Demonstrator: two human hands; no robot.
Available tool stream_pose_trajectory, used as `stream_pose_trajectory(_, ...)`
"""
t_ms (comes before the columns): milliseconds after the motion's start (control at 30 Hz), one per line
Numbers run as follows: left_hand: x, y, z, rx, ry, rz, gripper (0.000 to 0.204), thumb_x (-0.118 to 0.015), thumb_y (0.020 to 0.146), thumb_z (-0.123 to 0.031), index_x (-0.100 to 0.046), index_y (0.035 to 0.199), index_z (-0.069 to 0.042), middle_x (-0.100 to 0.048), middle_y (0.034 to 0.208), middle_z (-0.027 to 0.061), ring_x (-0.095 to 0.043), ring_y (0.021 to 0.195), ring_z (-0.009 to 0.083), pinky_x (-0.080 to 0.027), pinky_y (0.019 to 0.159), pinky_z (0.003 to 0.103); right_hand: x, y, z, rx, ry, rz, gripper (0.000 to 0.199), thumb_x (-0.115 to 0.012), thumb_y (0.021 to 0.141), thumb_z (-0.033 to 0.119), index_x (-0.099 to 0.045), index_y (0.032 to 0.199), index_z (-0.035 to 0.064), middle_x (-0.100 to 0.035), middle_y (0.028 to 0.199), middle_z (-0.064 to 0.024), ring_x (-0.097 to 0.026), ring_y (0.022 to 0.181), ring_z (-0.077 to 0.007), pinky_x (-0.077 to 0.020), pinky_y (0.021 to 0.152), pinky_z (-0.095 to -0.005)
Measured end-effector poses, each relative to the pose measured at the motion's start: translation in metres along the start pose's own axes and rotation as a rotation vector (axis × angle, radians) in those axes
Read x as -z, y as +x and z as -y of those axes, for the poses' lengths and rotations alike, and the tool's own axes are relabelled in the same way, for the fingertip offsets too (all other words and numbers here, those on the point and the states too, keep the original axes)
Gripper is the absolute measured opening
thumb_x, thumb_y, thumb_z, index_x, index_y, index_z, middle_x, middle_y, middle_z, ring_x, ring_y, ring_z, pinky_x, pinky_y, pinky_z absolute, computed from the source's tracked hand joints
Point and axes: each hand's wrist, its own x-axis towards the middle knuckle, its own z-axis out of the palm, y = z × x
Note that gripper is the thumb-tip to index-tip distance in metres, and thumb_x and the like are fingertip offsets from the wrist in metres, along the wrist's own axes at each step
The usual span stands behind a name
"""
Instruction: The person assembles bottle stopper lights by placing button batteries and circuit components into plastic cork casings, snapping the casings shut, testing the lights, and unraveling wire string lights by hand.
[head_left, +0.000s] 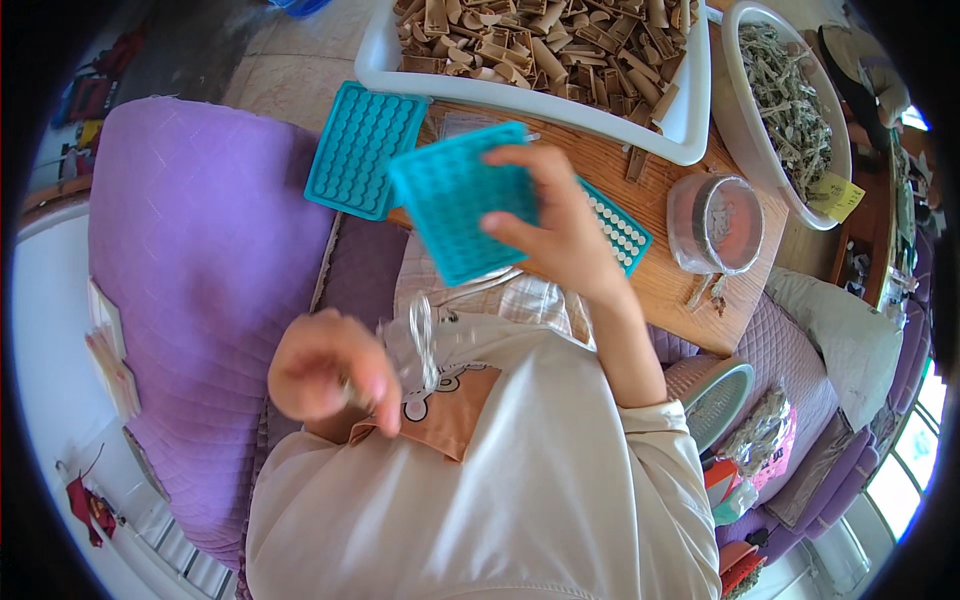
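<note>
My right hand [555, 215] grips a teal tray [465, 205] with rows of small round cups, thumb on one face and fingers at its far edge. The tray is tilted and blurred. My left hand [335, 370] is curled in front of my chest, smeared by motion; what its fingers hold, if anything, is hidden. Just right of it, a blurred clear, shiny strip-like thing [424, 342] shows against my shirt. A second teal tray [365, 150] lies at the table's left edge. Partly behind my right hand is a third teal tray [625, 240] with white round pieces in its cups.
On the wooden table [745, 300] stand a white tub [690, 140] of brown curved pieces and a clear round container [715, 222]. A white basin [840, 150] of dried greyish-green stuff is at right. A purple quilted seat [200, 230] fills the left; a grey-green basket [735, 400] sits near my right elbow.
</note>
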Motion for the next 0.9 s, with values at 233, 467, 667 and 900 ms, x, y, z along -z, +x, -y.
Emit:
stream_pose_trajectory(233, -0.015, 0.008, -0.003, -0.005, -0.071, 0.314, 0.021, -0.044, 0.071, 0.003, -0.052, 0.089, 0.009, -0.059, 0.079, 0.0198, -0.062, 0.069, 0.0254, -0.05, 0.056, 0.028, -0.095, 0.037, -0.006, -0.057, -0.072, -0.06, 0.054, -0.068, 0.063, 0.013, -0.046, 0.111, 0.0047, -0.046, 0.09, -0.0127, -0.044, 0.086, -0.0254, -0.0381, 0.075, -0.0335)
stream_pose_trajectory(467, -0.006, 0.009, 0.006, 0.11, -0.086, 0.29, 0.025, -0.043, 0.068, 0.005, -0.051, 0.091, 0.008, -0.059, 0.083, 0.0187, -0.061, 0.073, 0.0233, -0.049, 0.061, 0.028, -0.116, 0.055, -0.024, -0.012, -0.525, -0.279, 0.063, -0.067, 0.062, 0.021, -0.04, 0.116, 0.0013, -0.032, 0.107, -0.0237, -0.037, 0.092, -0.038, -0.0359, 0.078, -0.0406)
stream_pose_trajectory(667, -0.004, 0.022, 0.018, 0.266, -0.049, -0.048, 0.023, -0.04, 0.076, -0.002, -0.049, 0.095, 0.006, -0.058, 0.082, 0.0134, -0.059, 0.073, 0.0189, -0.046, 0.064, 0.028, -0.112, 0.052, -0.036, 0.051, -0.384, -0.272, 0.059, -0.064, 0.065, 0.018, -0.039, 0.116, 0.0009, -0.032, 0.107, -0.024, -0.038, 0.096, -0.0385, -0.037, 0.08, -0.0412)
stream_pose_trajectory(900, 0.015, 0.035, 0.044, 0.26, 0.0, -0.305, 0.032, -0.048, 0.084, -0.022, -0.044, 0.106, 0.001, -0.056, 0.087, 0.0107, -0.057, 0.073, 0.0139, -0.046, 0.065, 0.024, -0.023, 0.001, -0.041, -0.042, -0.075, -0.319, 0.037, -0.059, 0.07, 0.002, -0.049, 0.105, 0.002, -0.056, 0.085, -0.012, -0.056, 0.074, -0.0201, -0.0453, 0.065, -0.0298)
